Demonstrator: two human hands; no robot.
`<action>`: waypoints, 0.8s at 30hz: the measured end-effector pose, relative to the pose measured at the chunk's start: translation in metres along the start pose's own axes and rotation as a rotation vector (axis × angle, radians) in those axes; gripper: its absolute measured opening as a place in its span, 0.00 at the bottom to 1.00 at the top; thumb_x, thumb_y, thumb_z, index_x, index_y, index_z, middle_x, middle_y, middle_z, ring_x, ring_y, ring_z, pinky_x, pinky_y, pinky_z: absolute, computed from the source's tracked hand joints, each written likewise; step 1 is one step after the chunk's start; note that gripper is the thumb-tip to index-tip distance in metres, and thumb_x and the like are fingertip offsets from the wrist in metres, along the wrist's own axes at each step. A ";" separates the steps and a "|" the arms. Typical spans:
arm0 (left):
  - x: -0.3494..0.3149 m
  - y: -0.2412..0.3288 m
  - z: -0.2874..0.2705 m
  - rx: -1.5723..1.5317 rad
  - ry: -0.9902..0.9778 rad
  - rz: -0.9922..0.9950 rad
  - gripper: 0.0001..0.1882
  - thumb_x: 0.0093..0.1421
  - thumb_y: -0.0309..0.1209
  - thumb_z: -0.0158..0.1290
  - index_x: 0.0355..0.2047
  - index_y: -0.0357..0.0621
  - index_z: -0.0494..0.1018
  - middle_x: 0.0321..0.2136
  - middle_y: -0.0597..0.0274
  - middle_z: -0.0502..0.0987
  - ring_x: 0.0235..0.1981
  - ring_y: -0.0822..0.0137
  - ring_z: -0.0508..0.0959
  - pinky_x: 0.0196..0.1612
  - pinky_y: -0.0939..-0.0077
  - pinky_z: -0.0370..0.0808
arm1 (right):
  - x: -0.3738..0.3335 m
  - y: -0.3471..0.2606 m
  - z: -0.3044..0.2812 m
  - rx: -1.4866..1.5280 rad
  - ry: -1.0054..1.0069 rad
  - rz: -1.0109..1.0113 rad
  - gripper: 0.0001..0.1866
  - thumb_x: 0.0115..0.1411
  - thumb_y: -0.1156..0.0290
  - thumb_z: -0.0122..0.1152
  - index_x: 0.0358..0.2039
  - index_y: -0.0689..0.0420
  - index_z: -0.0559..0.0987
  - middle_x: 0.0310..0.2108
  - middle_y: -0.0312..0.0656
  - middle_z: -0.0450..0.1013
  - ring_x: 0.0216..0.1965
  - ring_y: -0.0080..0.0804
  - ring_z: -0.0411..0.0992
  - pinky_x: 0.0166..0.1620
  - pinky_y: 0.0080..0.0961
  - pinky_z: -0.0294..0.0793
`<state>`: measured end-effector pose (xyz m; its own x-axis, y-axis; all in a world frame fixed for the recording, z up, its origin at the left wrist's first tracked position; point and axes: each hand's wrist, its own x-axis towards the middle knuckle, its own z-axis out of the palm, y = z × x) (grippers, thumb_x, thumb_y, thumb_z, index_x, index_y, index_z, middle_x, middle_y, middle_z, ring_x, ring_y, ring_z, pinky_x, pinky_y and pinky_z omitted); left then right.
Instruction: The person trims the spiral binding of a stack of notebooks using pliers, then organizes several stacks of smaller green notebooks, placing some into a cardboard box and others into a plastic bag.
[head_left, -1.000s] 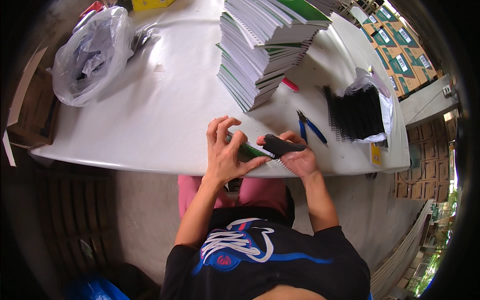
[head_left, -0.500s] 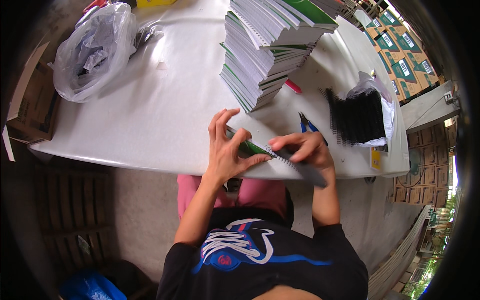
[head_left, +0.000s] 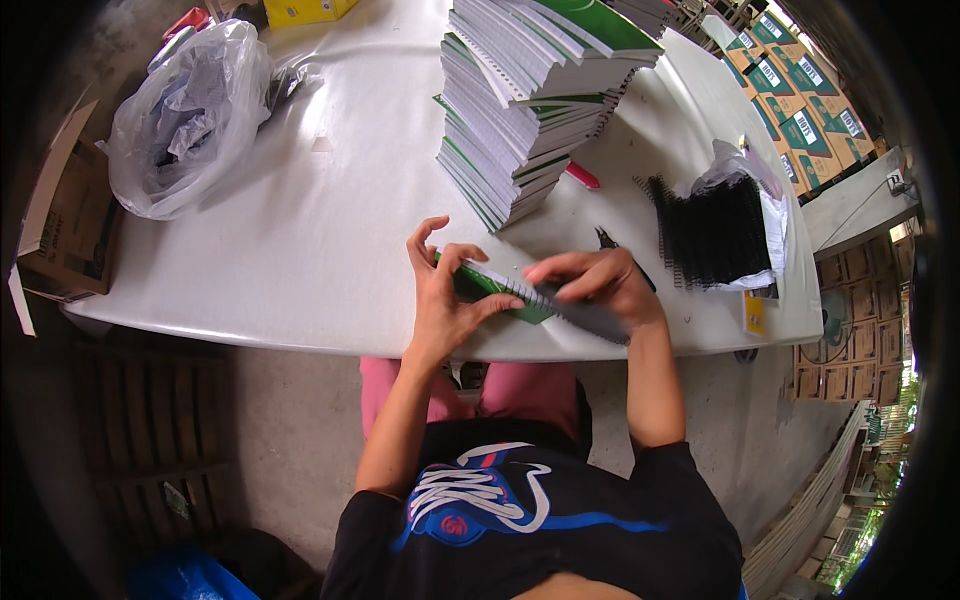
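Note:
At the table's front edge, my left hand (head_left: 440, 300) pinches a green-covered notebook (head_left: 532, 313) between thumb and fingers, its forefinger raised. A dark spiral binding coil (head_left: 590, 320) runs along the notebook's punched edge, several loops showing through the holes. My right hand (head_left: 605, 285) has its thumb and fingers on the coil's loose end, which is smeared by motion. Behind the right hand lie cutting pliers (head_left: 606, 238), mostly hidden. Beyond the hands rises a tall stack of notebooks (head_left: 510, 140) with green covers and white pages.
A pile of black coils (head_left: 712, 232) lies at the right on plastic wrapping. A red tool (head_left: 583, 176) rests beside the stack. At the left are a clear plastic bag (head_left: 185, 125) and a cardboard box (head_left: 75, 230). A yellow box (head_left: 305, 10) stands at the back.
Both hands and the notebook have shifted slightly left. The coil now reaches farther along the notebook's edge, and my right hand covers more of the pliers.

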<state>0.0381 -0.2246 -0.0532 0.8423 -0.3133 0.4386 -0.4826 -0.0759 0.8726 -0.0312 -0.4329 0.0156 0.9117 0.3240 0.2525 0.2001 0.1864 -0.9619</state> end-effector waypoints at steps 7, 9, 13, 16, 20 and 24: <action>-0.003 -0.004 0.003 -0.127 -0.012 -0.079 0.38 0.32 0.30 0.72 0.41 0.41 0.60 0.49 0.54 0.56 0.44 0.63 0.65 0.44 0.66 0.70 | 0.005 0.011 -0.003 0.077 0.076 0.050 0.26 0.39 0.88 0.52 0.39 0.56 0.83 0.46 0.44 0.76 0.47 0.32 0.74 0.51 0.22 0.69; -0.003 -0.011 0.001 -0.171 -0.030 -0.114 0.45 0.29 0.35 0.75 0.42 0.42 0.56 0.48 0.52 0.56 0.48 0.60 0.62 0.45 0.67 0.69 | 0.013 0.007 0.005 -0.272 0.020 0.107 0.26 0.39 0.88 0.51 0.39 0.56 0.83 0.45 0.42 0.77 0.47 0.31 0.74 0.49 0.21 0.70; -0.004 -0.012 0.004 -0.125 -0.042 -0.051 0.46 0.29 0.34 0.75 0.42 0.40 0.54 0.47 0.52 0.56 0.51 0.60 0.61 0.46 0.70 0.67 | 0.017 0.009 -0.002 -0.501 0.173 0.199 0.26 0.39 0.88 0.51 0.39 0.53 0.84 0.44 0.43 0.77 0.46 0.29 0.74 0.48 0.21 0.70; -0.004 -0.018 0.002 -0.153 -0.111 -0.091 0.52 0.25 0.43 0.76 0.43 0.37 0.53 0.47 0.52 0.54 0.46 0.60 0.62 0.47 0.68 0.67 | 0.017 -0.009 0.017 -0.283 -0.040 0.142 0.27 0.39 0.88 0.51 0.39 0.51 0.84 0.43 0.44 0.77 0.47 0.29 0.74 0.49 0.21 0.70; -0.007 -0.018 0.006 -0.137 -0.096 -0.056 0.56 0.25 0.43 0.76 0.49 0.36 0.51 0.46 0.52 0.53 0.41 0.63 0.61 0.45 0.71 0.67 | 0.019 0.008 0.002 -0.548 0.187 0.246 0.27 0.39 0.89 0.51 0.40 0.54 0.83 0.44 0.42 0.77 0.45 0.29 0.75 0.49 0.19 0.70; -0.007 -0.014 -0.002 -0.193 -0.110 -0.144 0.53 0.25 0.42 0.77 0.43 0.38 0.51 0.45 0.53 0.52 0.44 0.63 0.61 0.46 0.70 0.68 | 0.030 -0.003 0.029 -0.473 0.056 0.221 0.25 0.39 0.86 0.51 0.39 0.54 0.83 0.42 0.44 0.78 0.44 0.30 0.75 0.49 0.21 0.70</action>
<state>0.0392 -0.2197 -0.0678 0.8624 -0.4147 0.2905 -0.2963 0.0518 0.9537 -0.0147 -0.3972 0.0287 0.9656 0.2562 0.0448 0.1295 -0.3244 -0.9370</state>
